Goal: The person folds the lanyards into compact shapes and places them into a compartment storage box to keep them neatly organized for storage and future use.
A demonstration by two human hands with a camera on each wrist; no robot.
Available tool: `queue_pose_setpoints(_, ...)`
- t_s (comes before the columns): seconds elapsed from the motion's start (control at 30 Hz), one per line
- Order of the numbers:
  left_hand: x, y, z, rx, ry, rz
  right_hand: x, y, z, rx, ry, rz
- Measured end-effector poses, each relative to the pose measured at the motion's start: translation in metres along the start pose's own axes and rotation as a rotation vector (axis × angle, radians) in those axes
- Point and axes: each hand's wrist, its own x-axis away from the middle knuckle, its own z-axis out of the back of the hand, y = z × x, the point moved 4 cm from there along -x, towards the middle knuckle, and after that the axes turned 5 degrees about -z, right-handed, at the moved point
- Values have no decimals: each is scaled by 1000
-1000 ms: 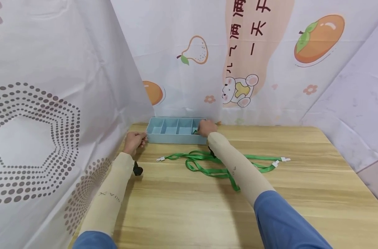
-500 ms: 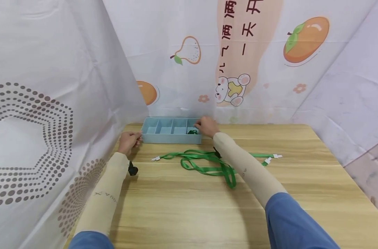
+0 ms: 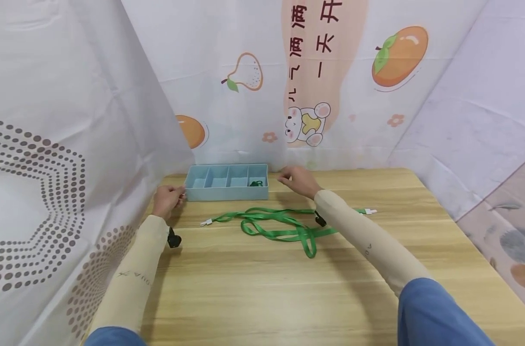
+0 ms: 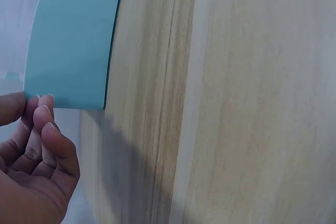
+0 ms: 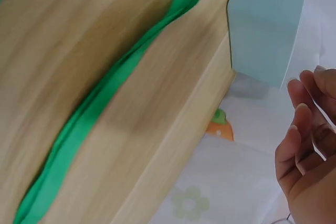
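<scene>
A pale blue box (image 3: pixel 228 193) with a row of compartments stands at the back of the wooden table. My left hand (image 3: pixel 167 199) pinches the top corner of its left end between thumb and fingers; the left wrist view shows the fingertips on the edge of the box wall (image 4: pixel 73 45). A small dark green bundle (image 3: pixel 256 183) lies in the rightmost compartment. Just right of the box, my right hand (image 3: pixel 300 180) hovers with loosely bent fingers and nothing between them. Green lanyards (image 3: pixel 271 234) with white clips (image 3: pixel 206 222) lie loosely tangled in front of the box.
Behind the table (image 3: pixel 254 283) hangs a white printed cloth (image 3: pixel 232 120) with fruit and a cartoon bear, close to the box's back. Another dotted cloth (image 3: pixel 93 158) drapes along the left side. My right forearm (image 3: pixel 366 235) passes over part of the lanyards.
My right hand has come out of the rightmost compartment and moved right, leaving the green bundle there. My left hand stays at the box's left end. The head view has shifted right.
</scene>
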Motion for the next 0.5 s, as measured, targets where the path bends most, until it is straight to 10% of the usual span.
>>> queue_pose_setpoints(0.5,4,0,2,-67,-17,5,65,12,14,-7,-85,-11)
